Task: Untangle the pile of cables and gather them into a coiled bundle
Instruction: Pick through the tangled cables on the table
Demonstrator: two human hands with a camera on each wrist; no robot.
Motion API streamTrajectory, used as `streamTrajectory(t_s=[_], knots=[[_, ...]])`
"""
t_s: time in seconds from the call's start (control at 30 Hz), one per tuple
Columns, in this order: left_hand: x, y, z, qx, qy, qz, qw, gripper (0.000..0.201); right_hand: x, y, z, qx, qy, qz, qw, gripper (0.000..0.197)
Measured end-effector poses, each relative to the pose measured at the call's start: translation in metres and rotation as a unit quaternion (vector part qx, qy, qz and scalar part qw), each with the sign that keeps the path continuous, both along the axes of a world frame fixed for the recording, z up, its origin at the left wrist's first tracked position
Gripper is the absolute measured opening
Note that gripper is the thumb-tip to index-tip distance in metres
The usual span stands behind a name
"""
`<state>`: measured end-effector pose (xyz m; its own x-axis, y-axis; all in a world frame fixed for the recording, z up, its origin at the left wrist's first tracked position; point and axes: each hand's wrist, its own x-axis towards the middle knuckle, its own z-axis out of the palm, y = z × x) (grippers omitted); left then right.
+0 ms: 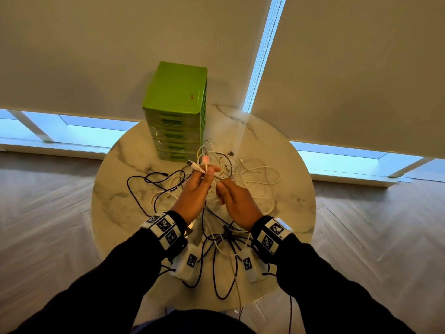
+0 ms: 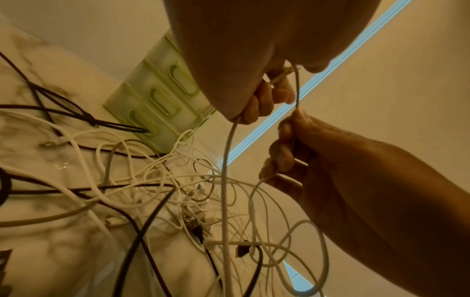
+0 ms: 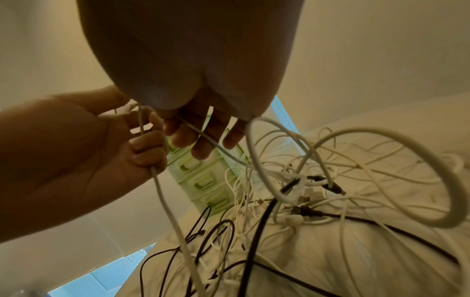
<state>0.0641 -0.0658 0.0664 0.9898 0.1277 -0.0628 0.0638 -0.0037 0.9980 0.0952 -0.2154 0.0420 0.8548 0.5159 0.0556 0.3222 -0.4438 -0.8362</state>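
A tangle of white and black cables [image 1: 243,175] lies spread over the round marble table [image 1: 284,213]. My left hand [image 1: 204,173] is raised above the pile and grips a white cable [image 2: 225,160] in its curled fingers, with plug ends [image 1: 196,166] sticking up past the fingertips. In the right wrist view the same cable [image 3: 165,201] hangs down from the left hand [image 3: 147,148] into the pile. My right hand [image 1: 222,186] sits just right of the left and pinches a thin white strand [image 2: 296,88] that runs up to the left hand [image 2: 269,96]. A white loop [image 3: 279,152] hangs beside the right hand [image 3: 203,138].
A green plastic drawer unit [image 1: 178,112] stands at the table's far side, just behind the pile. Black cables [image 1: 216,273] trail over the near table edge between my wrists. Window blinds and a wooden floor surround the table.
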Motion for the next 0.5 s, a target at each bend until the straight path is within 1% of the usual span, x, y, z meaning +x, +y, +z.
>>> streamTrajectory(t_s=[0.07, 0.13, 0.17, 0.2, 0.23, 0.27, 0.3, 0.37, 0.4, 0.43, 0.47, 0.5], knots=[[-0.001, -0.004, -0.002, 0.022, -0.012, -0.001, 1.0, 0.039, -0.005, 0.0, -0.001, 0.011, 0.006, 0.02, 1.0, 0.026], [-0.002, -0.007, -0.001, 0.032, -0.025, -0.011, 0.999, 0.038, -0.006, -0.002, -0.005, 0.004, 0.021, 0.044, 0.999, 0.026], [-0.003, -0.006, -0.001, 0.045, -0.035, -0.014, 0.998, 0.038, -0.005, -0.002, -0.011, -0.014, 0.036, 0.051, 0.998, 0.024], [-0.004, -0.005, 0.0, 0.057, -0.049, -0.015, 0.997, 0.038, -0.002, -0.002, -0.017, -0.044, 0.043, 0.057, 0.996, 0.029], [-0.003, -0.004, 0.003, 0.06, -0.058, -0.012, 0.996, 0.038, 0.002, -0.003, -0.026, -0.088, 0.043, 0.064, 0.993, 0.038], [-0.002, -0.002, 0.009, 0.05, -0.058, 0.0, 0.997, 0.039, 0.008, -0.005, -0.037, -0.144, 0.045, 0.076, 0.986, 0.044], [0.0, 0.001, 0.017, 0.029, -0.051, 0.024, 0.998, 0.04, 0.011, -0.01, -0.044, -0.207, 0.05, 0.088, 0.973, 0.045], [0.01, 0.015, 0.037, -0.053, -0.05, 0.086, 0.994, 0.038, 0.016, -0.028, -0.057, -0.326, 0.063, 0.119, 0.936, 0.045], [0.015, 0.025, 0.049, -0.098, -0.062, 0.108, 0.987, 0.036, 0.016, -0.04, -0.062, -0.366, 0.061, 0.137, 0.919, 0.042], [0.021, 0.038, 0.058, -0.12, -0.075, 0.125, 0.982, 0.035, 0.016, -0.049, -0.065, -0.389, 0.055, 0.148, 0.908, 0.038], [0.026, 0.049, 0.064, -0.118, -0.084, 0.136, 0.98, 0.035, 0.015, -0.058, -0.066, -0.389, 0.045, 0.138, 0.91, 0.035], [0.03, 0.059, 0.065, -0.098, -0.085, 0.141, 0.982, 0.035, 0.015, -0.063, -0.064, -0.376, 0.04, 0.112, 0.919, 0.033]])
